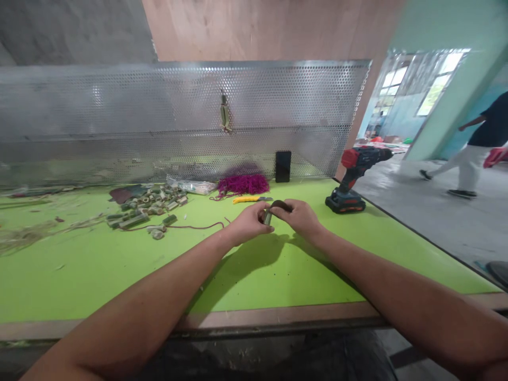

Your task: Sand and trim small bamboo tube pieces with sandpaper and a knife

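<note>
The left hand (248, 223) and right hand (298, 217) close together on a short grey cylinder (267, 216), held above the green surface (119, 275). A yellow utility knife (246, 199) lies just beyond, bamboo pieces (146, 205) leftward, a cordless drill (351, 177) rightward.

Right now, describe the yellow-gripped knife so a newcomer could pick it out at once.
On the lime-green workbench, find the tangle of magenta cord by the perforated metal sheet at the back. Just in front of it lies a knife, flat, its dark end pointing right. Its bright yellow grip sets it apart from everything nearby.
</note>
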### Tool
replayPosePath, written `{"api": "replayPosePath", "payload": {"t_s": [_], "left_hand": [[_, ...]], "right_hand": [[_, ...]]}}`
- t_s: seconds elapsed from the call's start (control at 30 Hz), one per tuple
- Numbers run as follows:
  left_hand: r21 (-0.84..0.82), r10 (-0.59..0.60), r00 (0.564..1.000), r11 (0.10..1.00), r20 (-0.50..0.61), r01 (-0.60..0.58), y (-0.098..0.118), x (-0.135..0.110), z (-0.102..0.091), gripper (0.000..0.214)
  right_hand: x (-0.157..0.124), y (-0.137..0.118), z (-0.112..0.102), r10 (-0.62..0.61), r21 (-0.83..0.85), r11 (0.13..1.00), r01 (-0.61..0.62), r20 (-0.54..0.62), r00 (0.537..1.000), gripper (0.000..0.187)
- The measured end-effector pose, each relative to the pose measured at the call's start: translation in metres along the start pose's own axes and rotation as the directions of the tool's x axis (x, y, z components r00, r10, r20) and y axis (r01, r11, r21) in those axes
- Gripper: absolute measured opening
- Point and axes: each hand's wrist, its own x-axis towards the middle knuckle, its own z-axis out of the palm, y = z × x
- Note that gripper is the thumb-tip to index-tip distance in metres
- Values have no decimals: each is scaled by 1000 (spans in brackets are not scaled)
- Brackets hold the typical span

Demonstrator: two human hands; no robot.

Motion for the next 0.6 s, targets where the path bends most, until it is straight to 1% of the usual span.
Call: {"api": "replayPosePath", "payload": {"t_s": [0.07, 0.1, 0.17, 0.23, 0.3, 0.4, 0.43, 0.5, 0.57, 0.6], "left_hand": [[-2, 8, 1000, 1000, 5, -8, 1, 0, 0, 44], [11, 14, 1000, 1000, -1, -14, 1, 0, -1, 44], [47, 24, 1000, 999, -14, -23, 1, 0, -1, 42], [42, 31, 999, 999, -23, -30, 0, 0, 0, 44], [-36, 7, 1000, 999, 2, -7, -1, 0, 1, 48], [-158, -87, 993, 983, 77, 99, -1, -2, 2, 57], [-179, -98, 991, 977, 92, 113, 0, -2, 2, 59], [-210, -61, 993, 974, 105, 82, 1, -3, 0, 62], [-263, -4, 990, 964, 139, 41, 2, -4, -2, 64], [-290, 9, 987, 956, 160, 38, 2, -4, -3, 65]], "right_hand": [[1, 2, 0, 4, 131, 991, -3, -12, 1000, 48], [2, 3, 0, -3, 165, 986, 4, -5, 1000, 49], [1, 3, 2, -14, 164, 986, 11, 16, 1000, 47], [1, 2, 5, -14, 128, 992, 9, 36, 999, 44], [0, 2, 6, -8, 109, 994, 3, 46, 999, 42], [0, 1, 7, 1, 82, 997, -4, 40, 999, 42], [0, 1, 6, 3, 78, 997, -6, 39, 999, 42], [2, 3, 4, 10, 83, 996, -12, 34, 999, 42], [3, 5, 3, 26, 95, 995, -28, 19, 999, 43], [4, 6, 2, 38, 100, 994, -39, 12, 999, 43]]}}
